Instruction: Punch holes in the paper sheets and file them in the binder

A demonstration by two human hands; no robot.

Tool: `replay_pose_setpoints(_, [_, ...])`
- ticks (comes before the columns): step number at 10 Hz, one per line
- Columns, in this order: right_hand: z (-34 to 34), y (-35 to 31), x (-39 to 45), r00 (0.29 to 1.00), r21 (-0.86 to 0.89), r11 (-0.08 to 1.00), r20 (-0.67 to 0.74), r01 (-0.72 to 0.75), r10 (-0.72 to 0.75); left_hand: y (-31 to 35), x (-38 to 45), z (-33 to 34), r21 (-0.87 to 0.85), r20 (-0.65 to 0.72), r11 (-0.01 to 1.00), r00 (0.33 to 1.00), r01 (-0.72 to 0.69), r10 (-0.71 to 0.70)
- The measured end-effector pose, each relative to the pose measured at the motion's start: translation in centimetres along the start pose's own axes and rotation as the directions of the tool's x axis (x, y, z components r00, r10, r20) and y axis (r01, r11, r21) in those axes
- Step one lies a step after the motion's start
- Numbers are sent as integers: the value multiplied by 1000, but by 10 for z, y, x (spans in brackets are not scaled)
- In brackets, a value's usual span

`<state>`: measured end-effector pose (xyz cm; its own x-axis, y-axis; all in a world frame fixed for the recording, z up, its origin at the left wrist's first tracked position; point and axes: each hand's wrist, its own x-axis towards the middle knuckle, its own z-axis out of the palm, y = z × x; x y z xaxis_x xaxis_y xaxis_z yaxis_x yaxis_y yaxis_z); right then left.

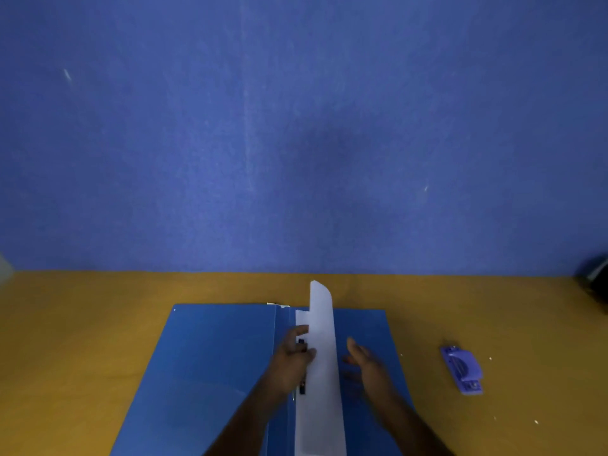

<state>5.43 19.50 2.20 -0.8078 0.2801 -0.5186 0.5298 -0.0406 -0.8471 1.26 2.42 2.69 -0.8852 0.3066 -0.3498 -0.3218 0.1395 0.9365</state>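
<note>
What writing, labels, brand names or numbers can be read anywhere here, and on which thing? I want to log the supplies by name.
None can be read.
Hole punch: no brand or number can be made out; its surface is too blurred to tell.
Binder: plain blue inside covers, no text visible.
Paper sheets: seen nearly edge-on, they look blank white.
Dark thing at the right edge: blurred and cut off; no marking legible.

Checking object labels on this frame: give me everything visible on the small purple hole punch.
The small purple plastic hole punch lies flat on the orange-brown table, to the right of the open blue binder and apart from it. Its domed lever faces up with a darker curved slot; the long axis runs roughly near to far, slightly tilted. Neither hand touches it. A few pale paper specks lie scattered around it. Finer detail is blurred.
</note>
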Motion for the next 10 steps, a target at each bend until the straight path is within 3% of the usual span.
replay_pose_setpoints(1, [-7, -4, 2, 999, 90, 995, 21, -45, 43, 5, -2, 25, -38, 174, 996, 982, 82, -74])
replay_pose_setpoints(2, [-18, -6, 9, 995, 125, 988, -1, -95, 96, -3, 1, 40, 141, 257, 985, 956, 104, -138])
replay_pose_setpoints(3, [-33, -4, 15, 974, 132, 965, 0, -226, 227, -15, 2, 46, 299, 279, 950, 945, 86, -173])
replay_pose_setpoints(4, [-51, 1, 20, 967, 87, 964, 67, -251, 246, -24, 0, 49, 384, 241, 922, 959, 45, -147])
replay_pose_setpoints(6, [-67, 22, 28, 967, -358, 929, -253, -90, -5, -36, -2, 48, 495, 243, 861, 970, -115, -10])
replay_pose_setpoints(7, [-64, 28, 33, 958, -564, 815, -283, -134, -38, -38, -3, 38, 529, 172, 825, 977, -198, 125])
replay_pose_setpoints(9, [-57, 29, 38, 941, -754, 645, -298, -128, -160, -35, 0, 13, 520, 44, 830, 977, -202, 210])
replay_pose_setpoints(10, [-54, 29, 41, 911, -769, 637, -300, -54, -284, -33, 2, 6, 470, 1, 860, 974, -200, 226])
